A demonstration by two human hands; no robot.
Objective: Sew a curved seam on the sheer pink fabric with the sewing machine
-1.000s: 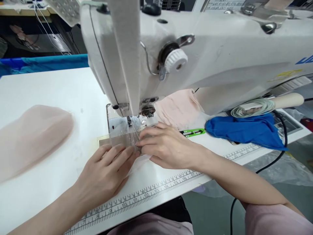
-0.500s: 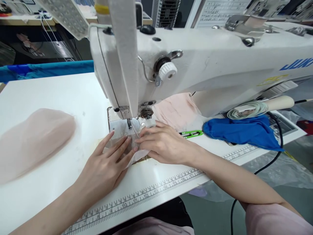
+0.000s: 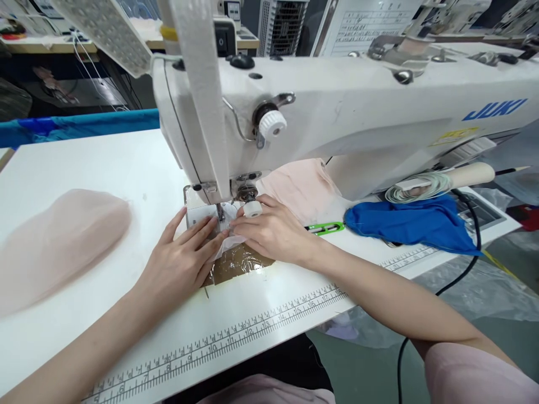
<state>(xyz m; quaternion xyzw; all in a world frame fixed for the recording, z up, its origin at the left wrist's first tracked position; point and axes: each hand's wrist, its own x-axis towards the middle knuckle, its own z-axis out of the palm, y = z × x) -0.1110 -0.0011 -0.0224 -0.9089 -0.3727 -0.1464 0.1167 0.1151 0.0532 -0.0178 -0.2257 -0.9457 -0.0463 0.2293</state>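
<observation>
From my remote seat I see the left hand [image 3: 179,261] flat, fingers spread, near the right hand [image 3: 275,233]; whether that grips the sheer cloth [image 3: 231,243] by the presser foot [image 3: 221,213], I can't tell. Likely feeding cloth; next calls for steady guiding.

We see a blue cloth [image 3: 410,224] lying crumpled, and against its left end the green snips [image 3: 332,227]. Just behind it sit a coil of pale cord [image 3: 421,188] and a cream rod [image 3: 474,175]. At its right end we find a printed sheet [image 3: 497,216] and a black cable [image 3: 399,367] that drops below it. Well behind it we notice a written chart [image 3: 370,28]; farther left of it, a vented grey unit [image 3: 286,28] and teal fabric [image 3: 105,122].
</observation>
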